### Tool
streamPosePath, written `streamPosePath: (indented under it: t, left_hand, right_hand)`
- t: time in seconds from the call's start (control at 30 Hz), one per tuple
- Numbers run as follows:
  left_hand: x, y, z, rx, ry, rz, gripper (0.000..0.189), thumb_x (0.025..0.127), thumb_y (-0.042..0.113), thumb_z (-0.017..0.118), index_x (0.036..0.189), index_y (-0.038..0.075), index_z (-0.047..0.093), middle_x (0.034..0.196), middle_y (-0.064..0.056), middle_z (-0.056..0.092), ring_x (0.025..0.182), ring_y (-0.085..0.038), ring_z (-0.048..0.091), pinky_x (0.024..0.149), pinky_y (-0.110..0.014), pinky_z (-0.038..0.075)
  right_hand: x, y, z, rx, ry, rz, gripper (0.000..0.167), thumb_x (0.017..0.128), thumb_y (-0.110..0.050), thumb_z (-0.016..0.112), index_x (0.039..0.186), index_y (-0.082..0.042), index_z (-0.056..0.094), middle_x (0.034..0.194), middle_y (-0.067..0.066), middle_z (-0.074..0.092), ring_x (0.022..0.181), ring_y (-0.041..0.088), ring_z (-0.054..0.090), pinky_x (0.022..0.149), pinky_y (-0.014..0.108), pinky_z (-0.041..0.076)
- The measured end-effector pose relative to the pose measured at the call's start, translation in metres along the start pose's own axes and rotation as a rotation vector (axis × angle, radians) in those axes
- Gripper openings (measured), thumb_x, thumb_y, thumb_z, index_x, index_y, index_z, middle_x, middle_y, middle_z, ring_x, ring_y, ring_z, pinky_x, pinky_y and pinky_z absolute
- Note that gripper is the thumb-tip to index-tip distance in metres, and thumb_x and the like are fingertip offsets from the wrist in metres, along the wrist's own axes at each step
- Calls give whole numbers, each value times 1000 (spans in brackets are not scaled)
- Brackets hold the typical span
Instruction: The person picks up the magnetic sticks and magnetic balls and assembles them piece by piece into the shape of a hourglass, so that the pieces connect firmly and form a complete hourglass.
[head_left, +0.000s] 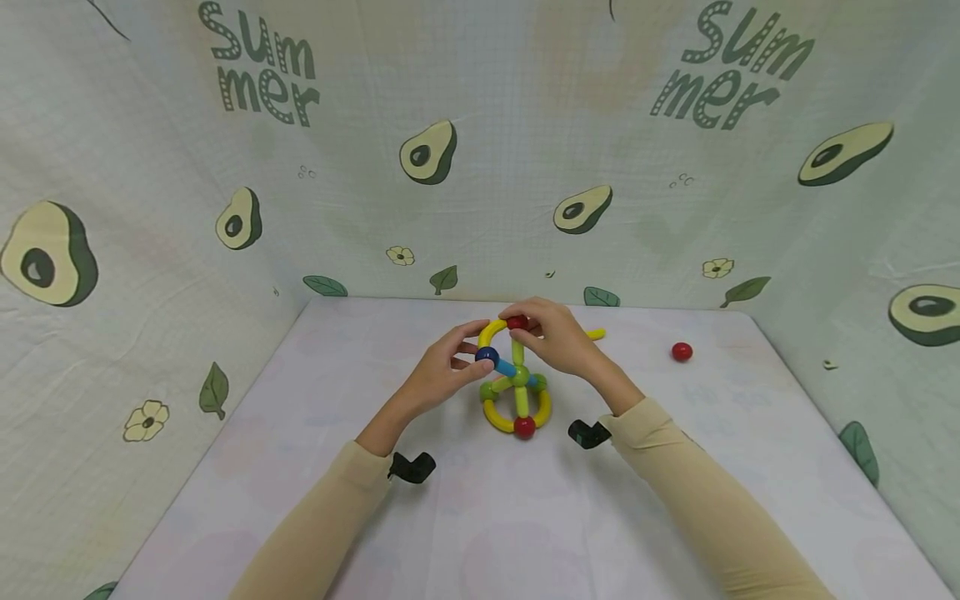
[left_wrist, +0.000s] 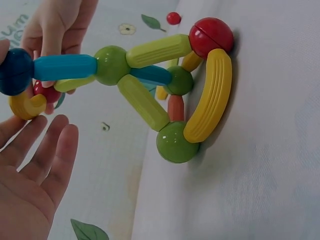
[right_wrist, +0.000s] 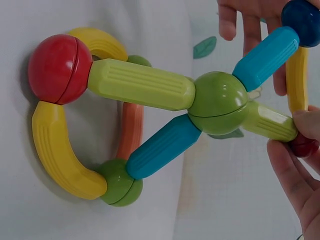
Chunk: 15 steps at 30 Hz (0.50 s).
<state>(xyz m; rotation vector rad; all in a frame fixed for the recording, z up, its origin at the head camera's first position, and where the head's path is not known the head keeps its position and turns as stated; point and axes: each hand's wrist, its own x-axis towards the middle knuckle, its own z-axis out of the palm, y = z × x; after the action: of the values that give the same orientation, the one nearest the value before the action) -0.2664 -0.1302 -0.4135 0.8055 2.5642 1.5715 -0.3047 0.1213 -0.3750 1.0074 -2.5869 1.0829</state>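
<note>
A magnetic ball-and-stick model stands on the table, with a green ball (right_wrist: 218,102) at its middle. Below, yellow curved sticks (left_wrist: 212,97), a lower red ball (head_left: 524,427) and green balls form a ring base. My left hand (head_left: 442,371) holds the dark blue ball (head_left: 487,357), thumb at its front, fingers stretched behind. A blue stick (left_wrist: 65,67) joins that ball to the middle. My right hand (head_left: 558,333) pinches the upper red ball (head_left: 517,322) on top of a light green stick (head_left: 518,352). An upper yellow curved stick (right_wrist: 297,80) spans the blue and upper red balls.
A loose red ball (head_left: 682,352) lies on the table to the right. Behind my right hand, a yellow stick (head_left: 596,334) shows partly. Avocado-print cloth (head_left: 480,225) walls in the white table (head_left: 480,525). Black wrist cameras (head_left: 412,468) stick out from both sleeves.
</note>
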Motion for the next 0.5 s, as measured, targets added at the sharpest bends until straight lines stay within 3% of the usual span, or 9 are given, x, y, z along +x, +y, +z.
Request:
streamPosePath:
  t: [0.3, 0.5]
  left_hand:
    - [1, 1, 3, 16, -14, 19, 75, 102, 39, 71, 166, 23, 37, 162, -2, 46, 131, -26, 59, 108, -47, 53]
    - [1, 1, 2, 22, -8, 16, 76, 101, 37, 72, 165, 18, 37, 160, -4, 48, 129, -26, 60, 107, -47, 54]
  right_hand:
    - [-3, 0, -2, 5, -2, 0, 39, 100, -7, 74, 139, -9, 68, 135, 10, 68, 111, 26, 71, 96, 40, 62]
    - [-13, 9, -17, -7, -11, 51, 47, 101, -9, 74, 146, -12, 62, 144, 9, 65, 108, 26, 74, 94, 43, 62]
